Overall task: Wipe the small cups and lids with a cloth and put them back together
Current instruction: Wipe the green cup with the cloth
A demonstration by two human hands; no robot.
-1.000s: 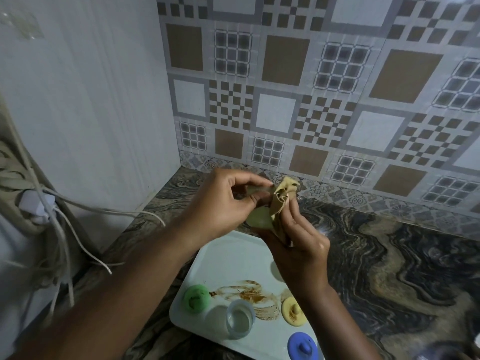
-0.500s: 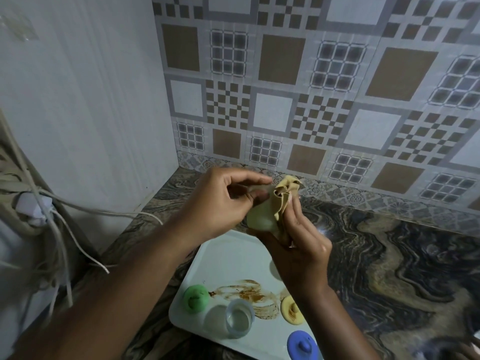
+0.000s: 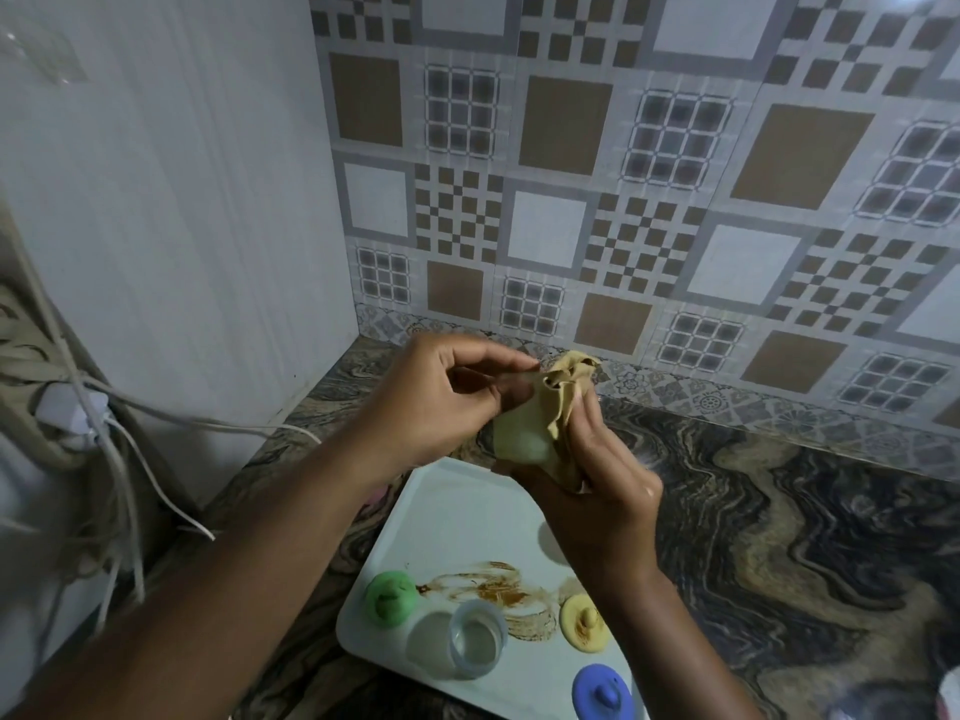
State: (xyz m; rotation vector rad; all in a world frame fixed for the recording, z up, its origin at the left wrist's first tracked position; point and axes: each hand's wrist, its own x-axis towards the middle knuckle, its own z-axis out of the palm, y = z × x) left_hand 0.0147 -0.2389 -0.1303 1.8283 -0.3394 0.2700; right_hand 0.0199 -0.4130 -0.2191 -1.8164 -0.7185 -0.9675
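Above the tray, my left hand [image 3: 441, 402] and my right hand [image 3: 597, 491] meet around a small translucent cup [image 3: 519, 441]. A tan cloth [image 3: 563, 392] is bunched against the cup and sticks out at its top. My right hand grips the cloth and cup from below. My left thumb and fingers pinch the cup's upper edge. On the white tray [image 3: 457, 517] lie a green lid [image 3: 390, 597], a yellow lid [image 3: 584, 622] and a blue lid [image 3: 602, 693]. A second clear cup [image 3: 477, 641] stands upright among them.
A brown smear [image 3: 493, 589] marks the tray between the green and yellow lids. The tray sits on a dark marbled counter [image 3: 779, 537] in a corner of tiled wall. White cables [image 3: 130, 459] hang at the left. A white object [image 3: 950, 688] shows at the right edge.
Both hands stay together above the tray. The cloth has shifted slightly against the cup. The things on the tray have not moved.
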